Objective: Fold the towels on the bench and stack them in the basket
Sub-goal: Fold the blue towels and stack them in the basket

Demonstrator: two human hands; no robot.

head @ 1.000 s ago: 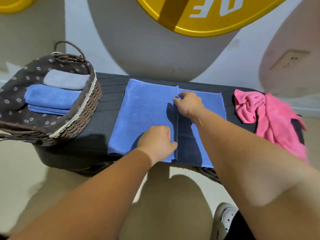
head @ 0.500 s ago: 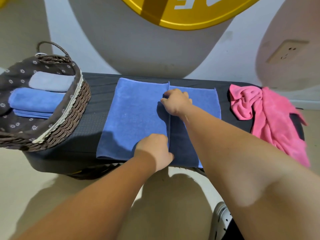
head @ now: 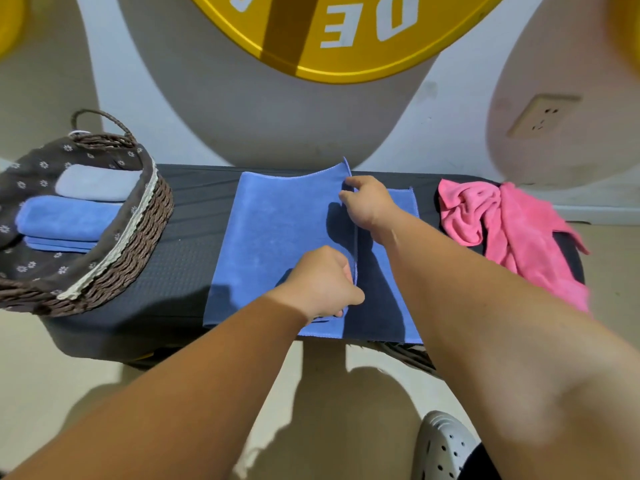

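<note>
A blue towel (head: 277, 244) lies across the dark bench (head: 187, 265), its left part folded over the right part. My right hand (head: 369, 206) pinches the far corner of the folded edge and holds it slightly raised. My left hand (head: 322, 282) grips the near end of the same edge. A crumpled pink towel (head: 512, 230) lies on the bench's right end. At the left end stands a wicker basket (head: 138, 244) with a flowered liner, holding folded blue towels (head: 65, 220) and a grey one (head: 97, 183).
A wall with a large yellow round sign (head: 346, 32) and a socket (head: 540, 116) rises behind the bench. My grey clog (head: 446, 448) stands on the beige floor at the lower right. Bare bench surface shows between basket and blue towel.
Both hands have lifted the folded edge of the blue towel a little off the layer beneath; the far corner now stands up. The view shifted slightly.
</note>
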